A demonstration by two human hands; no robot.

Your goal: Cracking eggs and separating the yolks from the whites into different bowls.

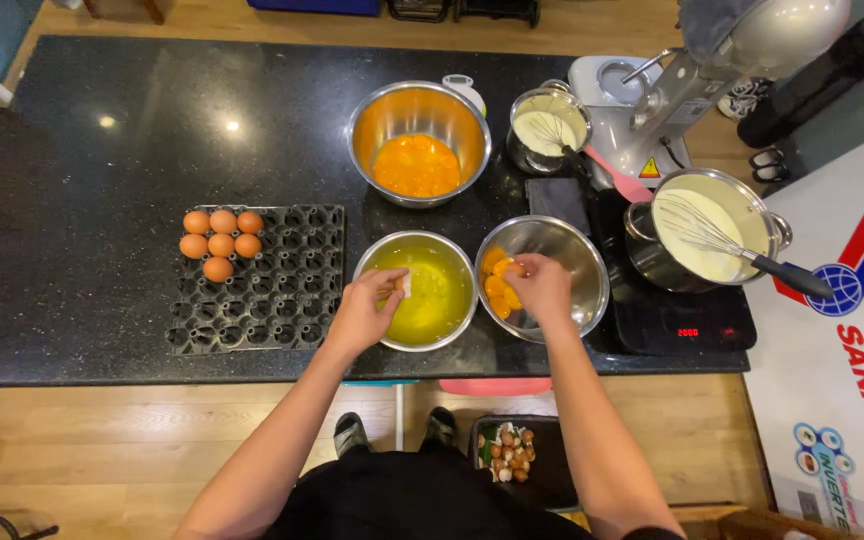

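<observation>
Down at the near edge of the black speckled stone counter (102, 170), both hands work over two shiny steel bowls set side by side. The left hand (364, 312) hangs over the rim of the steel bowl of clear yellowish egg white (437, 300); its thumb and fingertips (392, 285) are pinched together on a pale piece of eggshell (405, 286), which sticks out just past the fingertips, above the liquid. The remaining fingers curl in loosely behind the pinch.

The right hand (542, 288) reaches into the steel bowl holding several orange yolks (577, 265). Its fingers are bent and drawn close together, cupped downward at the left inner side of the bowl, and something orange, a half shell or a yolk, shows right at the fingertips, touching them; which of the two it is cannot be told. The loose yolks (497, 290) lie just beneath and to the left of that hand.

Left of the bowls a black moulded egg tray (272, 290) carries seven brown eggs (220, 243) clustered in its far left corner. Beyond the hands stands a larger steel bowl of beaten orange yolk (417, 145). To the right, a steel pot of cream-coloured mixture with a wire whisk (707, 235) sits on a black induction hob (687, 320).
</observation>
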